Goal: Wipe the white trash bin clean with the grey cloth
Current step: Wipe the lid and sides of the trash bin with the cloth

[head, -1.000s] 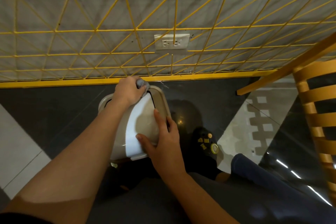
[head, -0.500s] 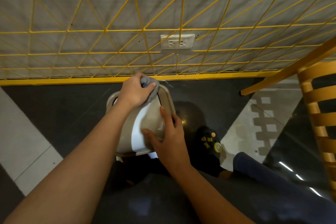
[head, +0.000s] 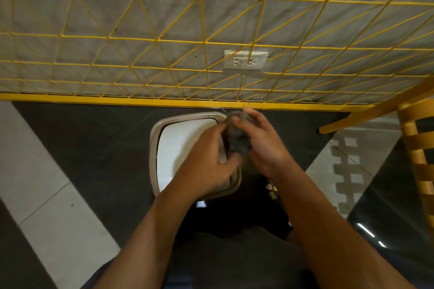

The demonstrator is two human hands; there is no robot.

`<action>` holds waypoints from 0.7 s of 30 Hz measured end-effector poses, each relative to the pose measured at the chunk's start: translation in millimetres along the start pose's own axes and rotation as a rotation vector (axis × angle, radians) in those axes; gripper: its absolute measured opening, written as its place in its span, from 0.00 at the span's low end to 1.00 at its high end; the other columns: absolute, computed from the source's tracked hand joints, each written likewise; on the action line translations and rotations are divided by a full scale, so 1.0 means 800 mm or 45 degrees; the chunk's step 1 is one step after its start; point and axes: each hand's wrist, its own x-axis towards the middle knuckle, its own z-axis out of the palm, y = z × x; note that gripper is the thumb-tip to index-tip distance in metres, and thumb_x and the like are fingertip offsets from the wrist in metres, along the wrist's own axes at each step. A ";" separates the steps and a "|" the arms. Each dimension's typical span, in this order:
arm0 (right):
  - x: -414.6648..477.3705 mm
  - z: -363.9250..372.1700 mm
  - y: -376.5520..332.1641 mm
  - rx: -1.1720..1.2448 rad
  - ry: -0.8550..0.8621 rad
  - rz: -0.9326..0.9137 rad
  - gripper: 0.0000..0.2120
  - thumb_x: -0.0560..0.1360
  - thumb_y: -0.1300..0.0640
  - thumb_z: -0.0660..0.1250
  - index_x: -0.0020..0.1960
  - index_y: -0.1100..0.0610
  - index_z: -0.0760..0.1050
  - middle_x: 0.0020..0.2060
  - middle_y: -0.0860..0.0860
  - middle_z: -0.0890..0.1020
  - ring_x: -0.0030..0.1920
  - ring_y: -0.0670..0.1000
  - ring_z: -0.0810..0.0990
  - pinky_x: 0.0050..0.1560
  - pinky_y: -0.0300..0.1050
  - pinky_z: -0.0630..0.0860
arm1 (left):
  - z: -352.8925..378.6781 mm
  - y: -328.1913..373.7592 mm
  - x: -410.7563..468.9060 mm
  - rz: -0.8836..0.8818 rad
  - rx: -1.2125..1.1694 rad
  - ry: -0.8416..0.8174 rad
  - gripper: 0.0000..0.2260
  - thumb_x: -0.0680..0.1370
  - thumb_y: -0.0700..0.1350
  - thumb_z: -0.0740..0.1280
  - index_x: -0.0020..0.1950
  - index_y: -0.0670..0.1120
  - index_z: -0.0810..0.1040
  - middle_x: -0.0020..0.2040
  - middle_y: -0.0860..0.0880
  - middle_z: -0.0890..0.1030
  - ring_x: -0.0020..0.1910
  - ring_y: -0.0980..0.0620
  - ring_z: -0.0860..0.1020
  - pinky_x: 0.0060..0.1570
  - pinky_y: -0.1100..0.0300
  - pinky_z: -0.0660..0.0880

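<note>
The trash bin (head: pixel 178 148) has a white lid in a beige rim. At its 2 o'clock, a dark grey cloth (head: pixel 236 139). Yellow wire mesh (head: pixel 164 40) in triangles crosses the grey wall at 12. Dark floor (head: pixel 94 148) with pale grey stripes; honey-yellow slatted chair (head: pixel 420 155) at 3.

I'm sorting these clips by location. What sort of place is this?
Probably an indoor café or dining area: a wooden slatted chair, a wall socket behind a yellow wire grid, and a polished tiled floor.
</note>
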 end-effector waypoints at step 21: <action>0.102 0.074 -0.024 -1.920 -0.374 -0.389 0.15 0.77 0.59 0.58 0.60 0.59 0.76 0.61 0.57 0.78 0.63 0.56 0.73 0.62 0.45 0.68 | 0.045 -0.044 0.013 -0.031 1.038 -0.161 0.51 0.71 0.64 0.65 0.73 0.42 0.32 0.76 0.43 0.35 0.74 0.40 0.36 0.68 0.38 0.36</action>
